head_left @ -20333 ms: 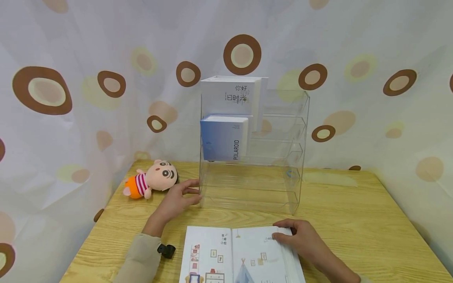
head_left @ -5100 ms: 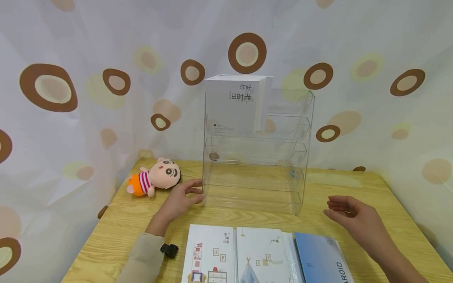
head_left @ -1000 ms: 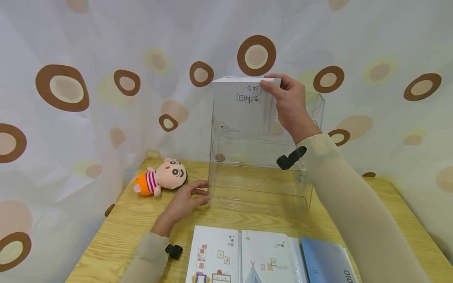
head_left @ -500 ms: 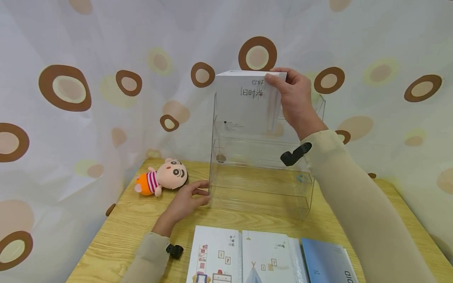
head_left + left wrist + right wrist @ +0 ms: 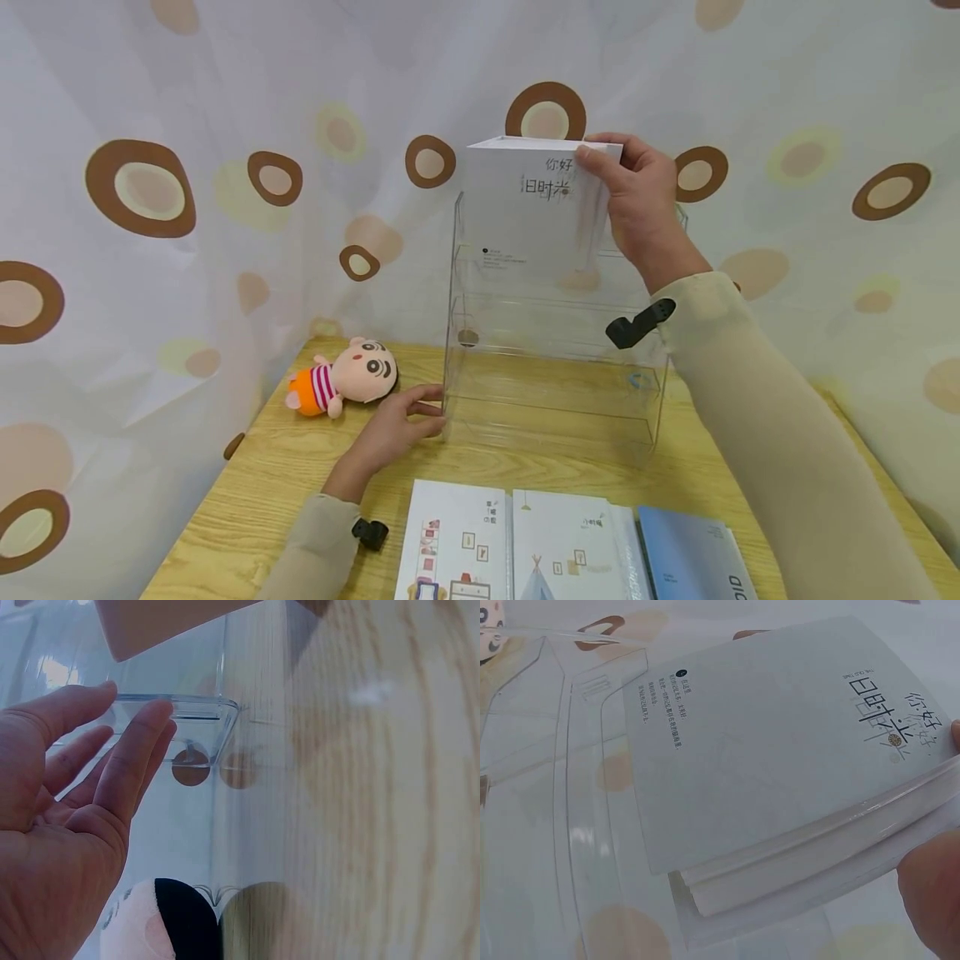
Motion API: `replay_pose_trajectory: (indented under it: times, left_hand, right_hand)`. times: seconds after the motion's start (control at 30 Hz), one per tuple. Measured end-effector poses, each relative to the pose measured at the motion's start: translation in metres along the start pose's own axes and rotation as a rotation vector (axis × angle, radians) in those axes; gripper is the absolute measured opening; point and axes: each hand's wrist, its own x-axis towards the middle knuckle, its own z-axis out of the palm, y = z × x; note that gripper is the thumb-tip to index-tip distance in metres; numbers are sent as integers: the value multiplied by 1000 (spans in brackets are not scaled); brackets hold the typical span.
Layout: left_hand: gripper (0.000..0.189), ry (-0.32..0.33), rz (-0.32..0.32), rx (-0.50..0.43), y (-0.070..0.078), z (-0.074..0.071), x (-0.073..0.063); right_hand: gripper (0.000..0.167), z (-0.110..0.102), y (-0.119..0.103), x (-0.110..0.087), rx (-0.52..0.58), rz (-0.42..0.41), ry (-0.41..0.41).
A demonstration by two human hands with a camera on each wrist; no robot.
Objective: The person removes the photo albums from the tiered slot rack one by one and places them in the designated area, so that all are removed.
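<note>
My right hand (image 5: 647,200) pinches the top right corner of a white photo album (image 5: 517,217) with black lettering, thumb in front and fingers behind. The album stands upright at the top tier of a clear acrylic rack (image 5: 551,407), its upper part above the rack's side. In the right wrist view the album (image 5: 765,750) shows thick pages edge-on between its covers. My left hand (image 5: 393,429) rests by the rack's lower left side, fingertips at the panel. Seen in the left wrist view, the left hand (image 5: 82,802) has loosely extended fingers near the rack's clear edge.
Two white albums, one with furniture (image 5: 457,542) and one with a tent (image 5: 562,542), lie at the table's front. Right of them lies a blue album (image 5: 693,550) lettered POLAROID. A plush doll (image 5: 341,379) lies left of the rack. A patterned curtain hangs behind.
My right hand has raised the white album and shifted it slightly right. Earlier, the blue album left the rack for the table. My left hand has stayed at the rack's side.
</note>
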Motion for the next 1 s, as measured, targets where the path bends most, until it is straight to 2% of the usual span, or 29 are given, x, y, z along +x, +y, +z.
replay_pose_trajectory:
  times: [0.17,0.43,0.73,1.0]
  left_hand:
    - [58,3,4,8,0,0,2]
    - [58,-3,-5,-2,-2,-2,2]
    - [57,-12,11,-1,-5,-2,2]
    - [58,-12,9,2,-4,-2,1]
  right_hand:
    - [26,-5,-6,0,22,-46,-1]
    - [29,-15,-12,-2,36,-60,16]
    - [30,-26,-10,-21,21,-60,22]
    - [20,-35,-7,-39,-14,-105,27]
